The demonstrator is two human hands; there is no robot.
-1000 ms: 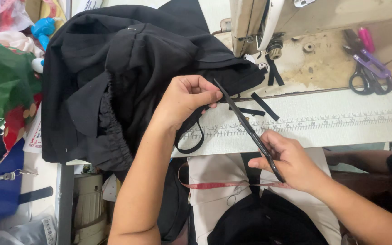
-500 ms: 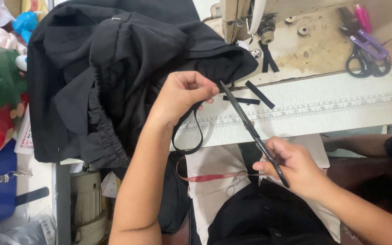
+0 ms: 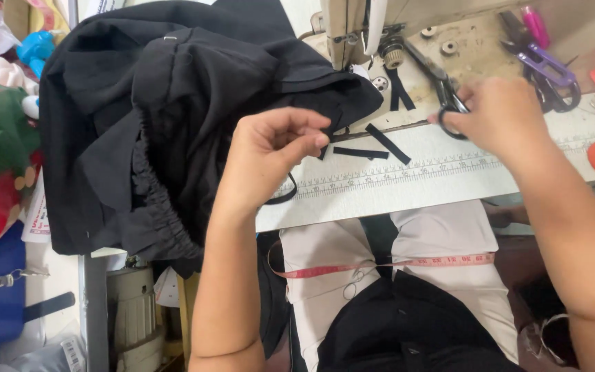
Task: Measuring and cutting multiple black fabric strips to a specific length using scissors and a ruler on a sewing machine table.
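Black elastic strip [image 3: 290, 194] sat pinched in our left hand [image 3: 273, 155], thumb and fingers closed on its upper end, the rest curving down over the ruled edge of the pale desk [image 3: 408, 186]; how much more of it lay behind the hand we could not tell. Our right hand [image 3: 500, 114] was up near the sewing machine [image 3: 359, 27], fingers curled shut through the loops of the black scissors [image 3: 439, 83], whose blades pointed up and left toward the machine's foot, well apart from the strip. Two short cut pieces [image 3: 373, 147] of the same black band lay on the desk between our hands, one flat and one slanted, and two more hung by the needle plate. We judged the step to be one between cuts: the elastic gripped at a length while the scissors were held away from it. A further cut would have called for bringing the blades to the strip close to our left fingers and holding it taut against the ruled edge. Left of us the heaped black garment [image 3: 173, 131] covered the desk, touching our left wrist; purple-handled scissors [image 3: 549, 69] lay beyond our right hand, and a pink measuring tape [image 3: 387, 265] crossed our lap
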